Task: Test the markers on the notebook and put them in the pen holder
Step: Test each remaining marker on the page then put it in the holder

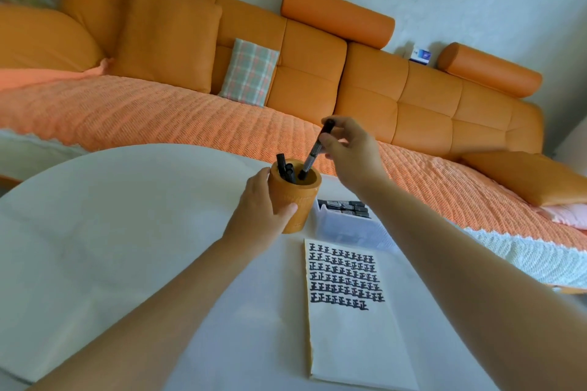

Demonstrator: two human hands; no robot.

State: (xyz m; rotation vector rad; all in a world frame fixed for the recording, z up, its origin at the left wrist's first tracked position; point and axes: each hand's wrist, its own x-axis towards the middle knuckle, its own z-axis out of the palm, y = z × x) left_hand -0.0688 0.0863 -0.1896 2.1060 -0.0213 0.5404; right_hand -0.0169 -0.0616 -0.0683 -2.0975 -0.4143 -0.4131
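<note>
A tan wooden pen holder (301, 200) stands on the white table, and my left hand (260, 203) grips its left side. My right hand (349, 152) pinches a black marker (316, 149) near its upper end; the marker slants down with its lower tip inside the holder's mouth. Two or three other black markers (285, 167) lean against the holder's left inner wall. The notebook (352, 336) lies open in front of the holder, its upper half filled with rows of black marks.
A clear plastic box (349, 225) holding several black markers sits right of the holder, behind the notebook. The round white table (111, 232) stretches left. An orange sofa (365, 82) with cushions runs along the wall behind.
</note>
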